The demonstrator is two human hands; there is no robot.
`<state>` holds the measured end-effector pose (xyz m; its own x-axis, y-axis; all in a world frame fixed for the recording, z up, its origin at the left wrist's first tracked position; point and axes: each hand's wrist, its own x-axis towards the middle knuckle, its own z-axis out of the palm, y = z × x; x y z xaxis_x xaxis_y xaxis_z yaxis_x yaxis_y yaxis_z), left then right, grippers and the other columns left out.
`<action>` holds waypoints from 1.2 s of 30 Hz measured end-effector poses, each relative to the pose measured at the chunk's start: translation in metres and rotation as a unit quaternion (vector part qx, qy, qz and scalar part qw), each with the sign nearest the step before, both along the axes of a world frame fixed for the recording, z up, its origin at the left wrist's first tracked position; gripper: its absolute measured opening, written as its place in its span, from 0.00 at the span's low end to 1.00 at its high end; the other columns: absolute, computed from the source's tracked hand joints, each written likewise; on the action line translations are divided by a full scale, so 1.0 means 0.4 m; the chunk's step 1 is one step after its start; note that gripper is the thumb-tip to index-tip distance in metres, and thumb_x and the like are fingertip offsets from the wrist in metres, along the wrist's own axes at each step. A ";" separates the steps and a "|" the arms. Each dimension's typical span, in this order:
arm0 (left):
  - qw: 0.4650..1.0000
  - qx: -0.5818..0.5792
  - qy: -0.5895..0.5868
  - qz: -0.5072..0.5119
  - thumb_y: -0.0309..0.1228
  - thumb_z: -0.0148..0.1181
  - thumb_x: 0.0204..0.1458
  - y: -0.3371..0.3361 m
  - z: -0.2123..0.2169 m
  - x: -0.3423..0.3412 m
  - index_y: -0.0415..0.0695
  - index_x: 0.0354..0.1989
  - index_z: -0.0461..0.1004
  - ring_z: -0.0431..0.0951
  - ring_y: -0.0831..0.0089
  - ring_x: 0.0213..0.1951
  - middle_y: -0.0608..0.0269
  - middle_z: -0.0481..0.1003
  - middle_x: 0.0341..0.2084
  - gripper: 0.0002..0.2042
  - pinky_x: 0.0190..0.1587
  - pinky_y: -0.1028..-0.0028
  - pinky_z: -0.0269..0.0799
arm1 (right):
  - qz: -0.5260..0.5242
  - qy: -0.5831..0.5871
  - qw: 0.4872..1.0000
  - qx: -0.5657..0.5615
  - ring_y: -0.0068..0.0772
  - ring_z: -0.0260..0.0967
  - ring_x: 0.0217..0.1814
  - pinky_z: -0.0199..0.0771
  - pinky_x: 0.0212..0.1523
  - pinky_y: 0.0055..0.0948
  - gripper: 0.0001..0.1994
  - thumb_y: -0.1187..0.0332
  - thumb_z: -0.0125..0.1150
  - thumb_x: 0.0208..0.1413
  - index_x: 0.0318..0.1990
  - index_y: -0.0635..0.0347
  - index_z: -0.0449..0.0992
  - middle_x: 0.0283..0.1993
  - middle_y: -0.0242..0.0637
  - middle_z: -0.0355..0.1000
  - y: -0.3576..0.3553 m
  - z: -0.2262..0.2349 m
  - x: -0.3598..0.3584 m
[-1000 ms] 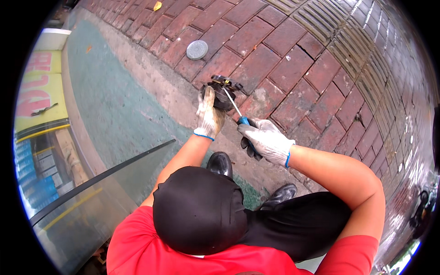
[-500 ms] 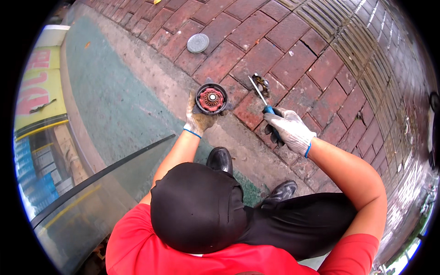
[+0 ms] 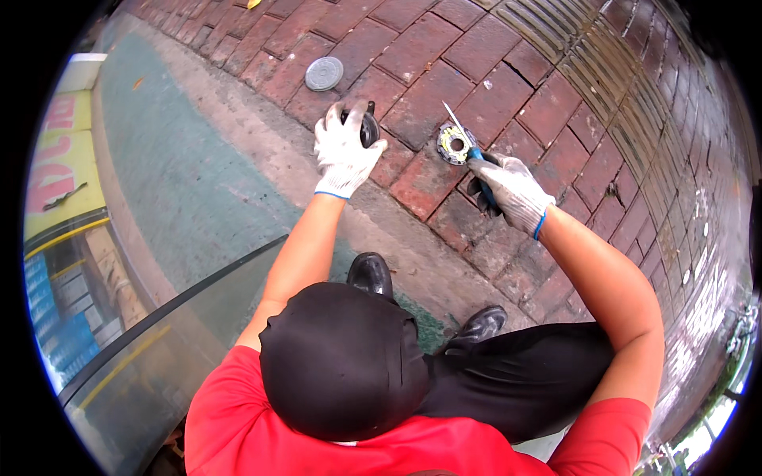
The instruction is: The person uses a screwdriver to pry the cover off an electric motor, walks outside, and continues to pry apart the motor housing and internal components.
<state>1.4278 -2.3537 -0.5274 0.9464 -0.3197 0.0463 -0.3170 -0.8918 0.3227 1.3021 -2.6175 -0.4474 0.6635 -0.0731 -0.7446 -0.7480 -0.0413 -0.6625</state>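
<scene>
My left hand, in a soiled white work glove, is closed from above around a black round motor housing. Only the housing's far right edge shows past the fingers. My right hand, gloved too, grips a screwdriver by its blue handle, the thin metal shaft pointing away from me. Under that shaft, just beyond my fingers, is a ring-shaped part with a yellowish-grey face and a dark centre hole. I cannot tell whether it rests on the bricks or hangs from my right hand.
A round grey disc lies on the red brick paving beyond my left hand. A glass pane with a dark edge stands at my left. My black shoes are close below my hands. Ribbed paving runs along the right.
My left hand has turned over with the motor housing, so its red windings no longer show. The ring-shaped part now shows its lighter face. The screwdriver still points away from me.
</scene>
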 end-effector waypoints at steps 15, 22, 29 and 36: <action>0.975 0.147 0.123 -0.114 0.47 0.76 0.41 -0.036 -0.065 -0.062 0.59 0.68 0.68 0.68 0.44 0.61 0.53 0.67 0.65 0.41 0.62 0.48 0.71 | 0.010 -0.019 1.000 -0.002 0.19 0.67 0.20 0.62 0.19 0.24 0.14 0.55 0.58 0.68 0.47 0.58 0.76 0.30 0.31 0.77 -0.048 -0.011 0.003; 0.960 0.200 0.145 -0.133 0.48 0.73 0.43 -0.023 -0.039 -0.050 0.58 0.68 0.68 0.68 0.45 0.62 0.50 0.65 0.68 0.40 0.62 0.48 0.71 | 0.018 -0.036 0.998 -0.042 0.19 0.63 0.24 0.61 0.25 0.27 0.18 0.52 0.59 0.65 0.42 0.59 0.79 0.26 0.27 0.70 -0.036 -0.011 0.007; 0.955 0.227 0.133 -0.138 0.47 0.71 0.42 -0.030 -0.011 -0.048 0.57 0.67 0.70 0.69 0.45 0.62 0.50 0.66 0.67 0.38 0.60 0.49 0.72 | 0.026 -0.039 0.999 -0.021 0.19 0.68 0.23 0.64 0.20 0.24 0.18 0.52 0.58 0.68 0.50 0.60 0.77 0.31 0.31 0.75 -0.048 0.016 0.014; 0.925 0.318 0.156 -0.141 0.45 0.69 0.47 -0.062 0.015 -0.040 0.55 0.66 0.71 0.70 0.47 0.61 0.53 0.66 0.67 0.34 0.60 0.50 0.70 | 0.013 -0.048 0.999 -0.022 0.19 0.67 0.23 0.63 0.20 0.24 0.20 0.51 0.58 0.69 0.50 0.60 0.77 0.31 0.31 0.75 -0.066 0.025 0.016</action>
<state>1.4119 -2.3784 -0.5216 0.7575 -0.4244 -0.4961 -0.5452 -0.8292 -0.1231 1.3084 -2.6440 -0.4373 0.7333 -0.0862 -0.6744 -0.6799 -0.0908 -0.7277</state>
